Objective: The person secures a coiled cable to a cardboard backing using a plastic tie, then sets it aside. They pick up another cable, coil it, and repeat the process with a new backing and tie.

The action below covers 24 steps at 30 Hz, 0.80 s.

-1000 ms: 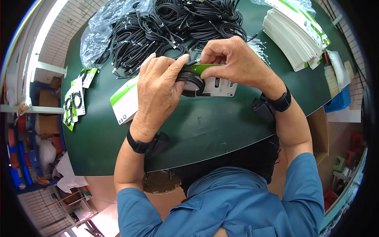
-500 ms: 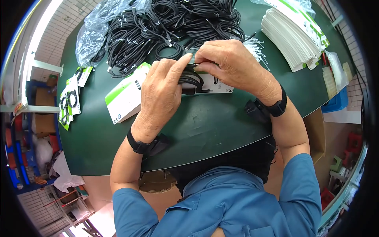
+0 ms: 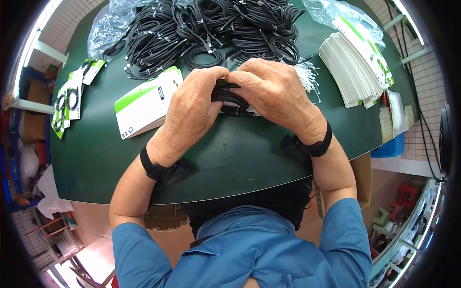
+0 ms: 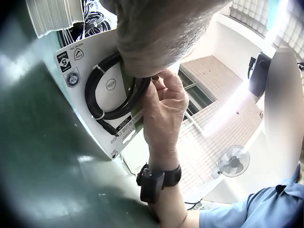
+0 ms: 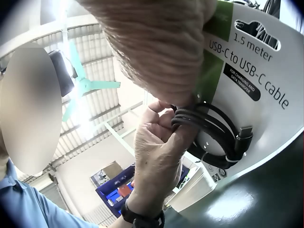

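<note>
A coiled black USB-C cable [image 5: 213,135] lies against a printed white and green card [image 5: 280,66], whose text reads 1.5 meter. My left hand [image 3: 189,103] grips the coil and card together from the left, its thumb at the coil in the right wrist view. From the other side, my right hand [image 3: 278,93] pinches the cable at the card's upper edge. In the head view the fingertips of both hands meet above the coil. The left wrist view shows the coil bound with ties and a plug end hanging over the card; the pinched part is mostly hidden by fingers.
A large heap of coiled cables [image 3: 168,36] covers the table's far side. Card stacks stand at the left [image 3: 144,103] and right [image 3: 350,72]. Cards with cables [image 3: 67,98] lie at the far left. White ties [image 3: 307,77] and clear plastic bags [image 3: 108,29] lie near the heap.
My right hand has come in toward the left one and now covers most of the card. The fingertips have drawn together over the coil. The head view has shifted slightly.
</note>
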Motion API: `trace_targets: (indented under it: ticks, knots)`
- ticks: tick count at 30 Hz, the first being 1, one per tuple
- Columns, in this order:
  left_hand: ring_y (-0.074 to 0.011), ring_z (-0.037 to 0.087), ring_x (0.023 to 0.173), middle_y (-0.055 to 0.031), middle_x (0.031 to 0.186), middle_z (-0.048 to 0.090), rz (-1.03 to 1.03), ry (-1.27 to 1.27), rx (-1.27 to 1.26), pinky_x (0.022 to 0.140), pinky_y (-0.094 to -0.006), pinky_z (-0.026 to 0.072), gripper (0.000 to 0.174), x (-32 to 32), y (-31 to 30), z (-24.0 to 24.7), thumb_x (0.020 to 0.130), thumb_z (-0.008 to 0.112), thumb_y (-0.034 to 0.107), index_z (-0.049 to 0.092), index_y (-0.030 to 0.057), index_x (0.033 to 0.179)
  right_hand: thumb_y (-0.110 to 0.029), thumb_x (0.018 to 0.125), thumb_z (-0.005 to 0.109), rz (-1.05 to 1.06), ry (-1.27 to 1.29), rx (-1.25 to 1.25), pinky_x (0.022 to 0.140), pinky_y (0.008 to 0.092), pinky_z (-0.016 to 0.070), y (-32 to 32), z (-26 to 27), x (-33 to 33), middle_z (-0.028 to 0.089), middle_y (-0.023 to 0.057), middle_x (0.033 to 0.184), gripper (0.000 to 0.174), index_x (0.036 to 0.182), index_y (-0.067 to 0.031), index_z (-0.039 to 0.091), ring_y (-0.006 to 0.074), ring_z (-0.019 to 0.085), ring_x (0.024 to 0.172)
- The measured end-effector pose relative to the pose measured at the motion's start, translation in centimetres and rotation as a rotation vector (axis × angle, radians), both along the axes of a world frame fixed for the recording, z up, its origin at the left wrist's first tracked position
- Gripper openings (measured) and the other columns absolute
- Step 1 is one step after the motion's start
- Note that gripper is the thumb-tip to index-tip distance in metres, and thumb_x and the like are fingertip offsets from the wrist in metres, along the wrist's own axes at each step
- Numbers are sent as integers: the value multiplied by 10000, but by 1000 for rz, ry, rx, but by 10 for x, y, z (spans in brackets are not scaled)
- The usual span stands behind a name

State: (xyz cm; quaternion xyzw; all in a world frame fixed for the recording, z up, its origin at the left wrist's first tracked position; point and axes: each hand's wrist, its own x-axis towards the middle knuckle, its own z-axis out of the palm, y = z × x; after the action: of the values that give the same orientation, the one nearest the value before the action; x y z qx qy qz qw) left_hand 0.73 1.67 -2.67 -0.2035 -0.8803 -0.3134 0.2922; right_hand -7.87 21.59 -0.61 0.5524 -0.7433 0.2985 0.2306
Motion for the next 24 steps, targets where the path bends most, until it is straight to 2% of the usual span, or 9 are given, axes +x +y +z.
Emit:
trace_targets:
  ticks: [7, 10, 18, 24]
  knots:
    - [-360, 671, 977, -147, 1085, 665, -6, -16, 13, 832, -420, 556, 572, 1, -4, 1, 694, 749, -109, 573, 20, 1223, -50, 813, 822, 44, 64, -9, 614, 347, 573, 0, -5, -6, 706, 62, 927, 251, 1042, -72, 721, 247, 704, 747]
    - [-355, 678, 946, -141, 1063, 668, 5, -51, 10, 811, -418, 564, 521, 1, -4, -1, 692, 770, -98, 585, 23, 1164, -44, 816, 826, 53, 75, -23, 617, 348, 575, -3, -7, -8, 705, 71, 928, 247, 1037, -59, 716, 247, 703, 745]
    - [-334, 680, 889, -128, 1001, 679, -8, 127, -14, 752, -422, 566, 399, -7, -9, -4, 667, 729, -123, 622, 19, 1024, -42, 826, 826, -1, 99, -61, 649, 353, 574, -4, -7, -8, 693, 86, 931, 238, 1004, -28, 669, 256, 697, 795]
    - [-327, 685, 908, -120, 1008, 690, 62, 100, -51, 775, -415, 559, 382, -8, -9, -3, 657, 707, -115, 634, 25, 1005, -79, 863, 802, -107, 60, 54, 697, 372, 567, -2, -3, -5, 663, 87, 929, 231, 976, -25, 608, 273, 679, 840]
